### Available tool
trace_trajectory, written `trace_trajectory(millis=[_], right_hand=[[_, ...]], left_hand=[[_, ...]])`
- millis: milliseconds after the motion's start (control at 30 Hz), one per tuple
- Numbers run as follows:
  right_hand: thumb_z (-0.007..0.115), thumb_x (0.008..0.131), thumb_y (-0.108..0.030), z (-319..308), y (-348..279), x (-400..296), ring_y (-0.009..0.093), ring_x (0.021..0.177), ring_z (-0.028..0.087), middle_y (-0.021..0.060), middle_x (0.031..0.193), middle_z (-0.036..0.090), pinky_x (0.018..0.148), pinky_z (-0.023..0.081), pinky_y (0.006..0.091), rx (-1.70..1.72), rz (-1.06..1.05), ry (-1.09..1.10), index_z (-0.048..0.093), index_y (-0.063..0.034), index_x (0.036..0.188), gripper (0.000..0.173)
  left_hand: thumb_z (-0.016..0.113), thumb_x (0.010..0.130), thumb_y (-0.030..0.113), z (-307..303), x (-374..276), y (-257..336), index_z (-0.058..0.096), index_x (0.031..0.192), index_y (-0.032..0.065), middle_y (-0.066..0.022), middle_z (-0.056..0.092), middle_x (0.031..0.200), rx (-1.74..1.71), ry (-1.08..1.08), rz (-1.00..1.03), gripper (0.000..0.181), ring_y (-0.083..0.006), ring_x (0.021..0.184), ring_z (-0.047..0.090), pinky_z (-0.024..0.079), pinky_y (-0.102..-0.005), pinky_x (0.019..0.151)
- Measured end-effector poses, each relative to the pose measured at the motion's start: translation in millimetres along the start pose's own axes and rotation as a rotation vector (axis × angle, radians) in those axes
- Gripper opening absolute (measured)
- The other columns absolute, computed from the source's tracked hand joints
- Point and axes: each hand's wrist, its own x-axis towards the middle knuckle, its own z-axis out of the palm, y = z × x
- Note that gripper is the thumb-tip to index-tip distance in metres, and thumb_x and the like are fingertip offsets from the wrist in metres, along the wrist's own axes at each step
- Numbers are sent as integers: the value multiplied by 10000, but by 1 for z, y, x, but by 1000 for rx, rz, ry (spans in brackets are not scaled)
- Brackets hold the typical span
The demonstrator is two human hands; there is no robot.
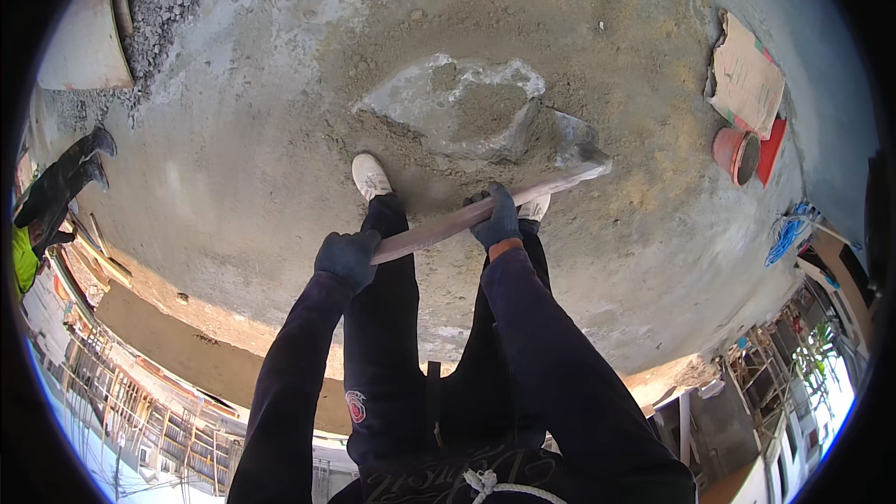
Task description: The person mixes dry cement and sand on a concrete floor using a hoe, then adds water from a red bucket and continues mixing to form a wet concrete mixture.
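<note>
A long wooden handle (pixel 448 224) crosses in front of me, gripped by both gloved hands. My left hand (pixel 348 260), in a dark grey glove, closes round its upper end. Farther down the shaft, near my shoe, my right hand (pixel 496 215) is wrapped round it in a matching glove. The handle leads to a metal blade (pixel 575 136), likely a shovel's or hoe's, resting at the right side of a low heap of wet grey mortar (pixel 483 112). Mortar partly hides the blade. Loose sandy mix lies around the heap.
A red bucket (pixel 736 156) and a torn paper sack (pixel 749 77) stand at the right, with blue cord (pixel 787 234) nearer. Gravel (pixel 168 0) lies at the upper left beside a curved sheet (pixel 84 35). Another person (pixel 59 182) is at the far left. My shoes flank the handle.
</note>
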Motion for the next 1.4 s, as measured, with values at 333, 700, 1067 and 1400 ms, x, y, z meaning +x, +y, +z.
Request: trace_trajectory(millis=[333, 700, 1067, 1400], right_hand=[[692, 878, -194, 50, 66, -103, 252, 885, 563, 50, 957, 533, 848, 513, 498, -236, -96, -140, 532, -144, 1065, 251], [747, 773, -261, 114, -5, -21, 238, 661, 614, 98, 799, 591, 601, 539, 406, -1293, -322, -132, 599, -47, 1026, 362], [718, 781, -167, -69, -80, -7, 186, 580, 617, 75, 734, 622, 563, 529, 345, -1537, -246, -72, 569, -34, 1054, 338], [681, 797, -184, 0, -84, -24, 184, 676, 639, 76, 791, 645, 644, 528, 360, -1384, -234, -362, 598, -3, 1025, 303]], left_hand=[[672, 769, 217, 58, -87, -83, 623, 896, 116, -92, 665, 747, -241, 123, -49, 170, -313, 726, 681, 496, -442, 710], [705, 844, 352, 99, -29, 197, 559, 1099, 52, -225, 691, 948, -1225, 11, -727, 420, -401, 906, 684, 535, -473, 786], [705, 842, 394, 298, -19, 392, 528, 1224, 66, -208, 669, 1128, -1336, -83, -593, 534, -370, 1087, 645, 508, -454, 899], [735, 835, 420, 191, -5, 338, 528, 1207, 61, -201, 664, 1105, -1239, -77, -863, 557, -369, 1053, 649, 500, -440, 893]])
